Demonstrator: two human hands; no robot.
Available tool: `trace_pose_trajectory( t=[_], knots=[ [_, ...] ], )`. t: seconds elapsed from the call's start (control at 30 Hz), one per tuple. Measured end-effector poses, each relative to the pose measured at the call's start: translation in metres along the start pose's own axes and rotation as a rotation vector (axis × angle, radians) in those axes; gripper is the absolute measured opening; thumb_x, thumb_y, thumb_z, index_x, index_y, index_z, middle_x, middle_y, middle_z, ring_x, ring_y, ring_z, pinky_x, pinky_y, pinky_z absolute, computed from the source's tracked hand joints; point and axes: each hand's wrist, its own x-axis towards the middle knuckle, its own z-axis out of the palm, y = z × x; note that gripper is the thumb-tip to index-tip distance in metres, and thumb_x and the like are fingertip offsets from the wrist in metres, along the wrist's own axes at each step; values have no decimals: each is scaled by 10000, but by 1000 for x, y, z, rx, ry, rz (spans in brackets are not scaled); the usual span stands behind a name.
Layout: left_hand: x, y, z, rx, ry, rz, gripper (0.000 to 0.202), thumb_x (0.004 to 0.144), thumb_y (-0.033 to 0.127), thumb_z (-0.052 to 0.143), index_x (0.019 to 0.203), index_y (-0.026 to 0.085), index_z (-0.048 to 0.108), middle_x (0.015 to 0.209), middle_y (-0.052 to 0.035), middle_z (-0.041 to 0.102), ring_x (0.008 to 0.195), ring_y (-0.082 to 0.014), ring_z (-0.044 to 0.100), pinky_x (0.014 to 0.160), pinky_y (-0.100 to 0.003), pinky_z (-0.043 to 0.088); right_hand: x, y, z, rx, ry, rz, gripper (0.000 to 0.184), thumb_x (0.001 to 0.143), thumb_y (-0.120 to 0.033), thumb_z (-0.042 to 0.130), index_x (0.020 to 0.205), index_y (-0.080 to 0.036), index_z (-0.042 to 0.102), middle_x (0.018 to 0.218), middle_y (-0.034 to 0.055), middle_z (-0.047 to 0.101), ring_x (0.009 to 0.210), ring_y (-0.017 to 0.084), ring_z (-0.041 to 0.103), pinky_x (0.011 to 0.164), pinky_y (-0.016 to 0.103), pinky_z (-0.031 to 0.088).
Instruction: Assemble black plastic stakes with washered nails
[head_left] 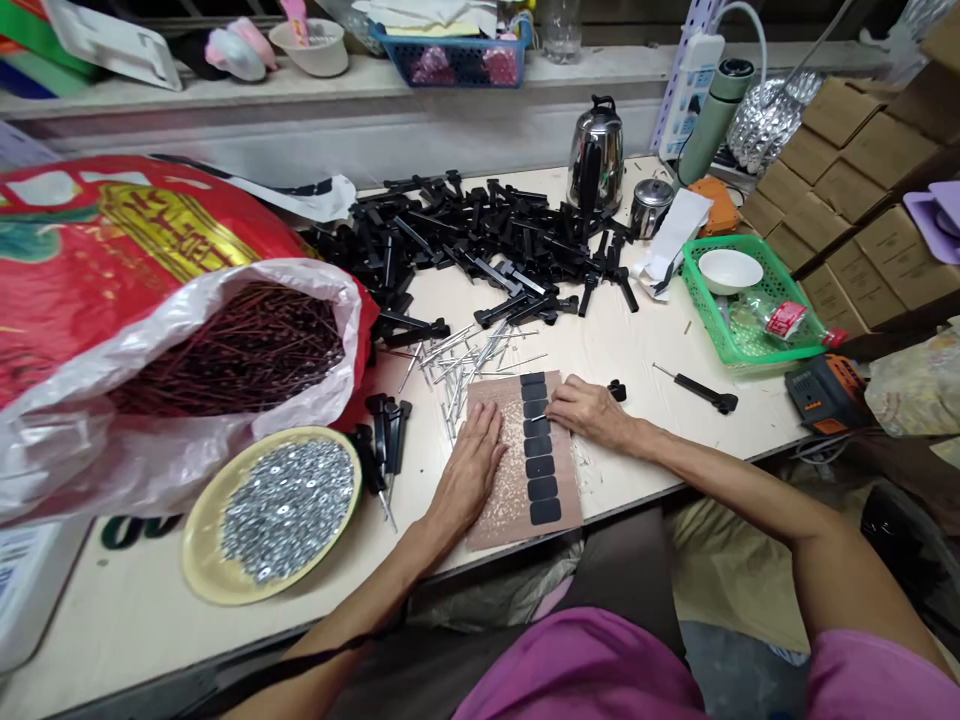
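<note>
My left hand [474, 462] lies flat, fingers stretched, on the left part of a brown backing sheet [502, 515] at the table's front edge. Down the sheet's right side runs a column of black rounded-rectangle pads [541, 488]. My right hand [589, 410] is pinched at the right edge of this column, near its upper end. A small pale tip shows by its fingertips; what they grip is mostly hidden. A black knob-like end [616, 390] pokes out behind that hand. Loose silver metal rods [457, 370] lie just beyond the sheet.
Black plastic parts [480, 235] are heaped at the back. At left stand a red sack [150, 215] of dark thin rods and a yellow bowl [199, 570] of metal pieces. A black-handled rod [701, 390], power tool [829, 390], green basket [772, 355] and kettle [604, 150] sit rightward.
</note>
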Motion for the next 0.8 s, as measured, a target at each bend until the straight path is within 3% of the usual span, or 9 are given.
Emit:
trace_pose_trajectory(
  t=[0.1,0.2,0.27,0.37,0.47,0.57,0.7,0.8],
  knots=[
    [1,2,-3,32,16,13,476,978,265,321,1447,188,294,1437,-163,455,1373,-269,361,1059,-520,402,-7,6,2,-64,82,28,312,985,-279,410,858,-188,680,827,58,607,796,163,521,677,268,449],
    [15,-4,-17,36,3,49,409,968,305,354,1336,173,476,1319,-147,572,1253,-273,503,975,-486,484,-18,6,-2,-62,208,147,298,986,-284,415,919,-175,683,844,55,606,759,144,559,645,247,457],
    [36,-13,-31,22,-3,32,357,960,327,376,1207,189,594,1134,-116,670,1059,-254,605,865,-442,536,-23,8,-8,-63,266,279,290,985,-265,403,962,-168,676,853,50,600,715,130,568,603,235,450],
    [77,-29,-45,91,1,-20,316,946,323,400,1019,195,680,906,-92,684,845,-232,590,735,-386,521,-30,12,-12,-148,265,404,259,963,-216,415,954,-165,669,854,52,591,714,138,568,583,238,435],
    [116,-39,-40,190,-101,-41,282,927,272,430,879,196,697,825,-86,643,821,-230,534,675,-338,464,-35,16,-9,-296,228,393,227,934,-168,447,906,-165,671,833,62,597,758,165,557,615,258,428],
    [140,-43,-24,259,-199,-55,274,917,218,423,838,196,684,816,-80,600,827,-230,495,632,-311,412,-39,20,-3,-401,194,353,220,930,-156,458,944,-181,676,833,66,623,766,179,538,654,283,418],
    [152,-44,-13,331,-235,-6,279,928,184,378,934,190,657,860,-70,569,846,-218,474,628,-292,385,-43,18,-4,-462,175,307,239,942,-207,475,1118,-178,634,919,79,660,819,197,539,709,312,403],
    [155,-46,-12,375,-252,74,272,922,151,374,914,176,645,862,-80,569,848,-222,477,644,-300,392,-46,15,-8,-498,154,301,243,944,-209,475,1135,-187,625,944,79,664,827,200,532,741,331,381]
  ],
)
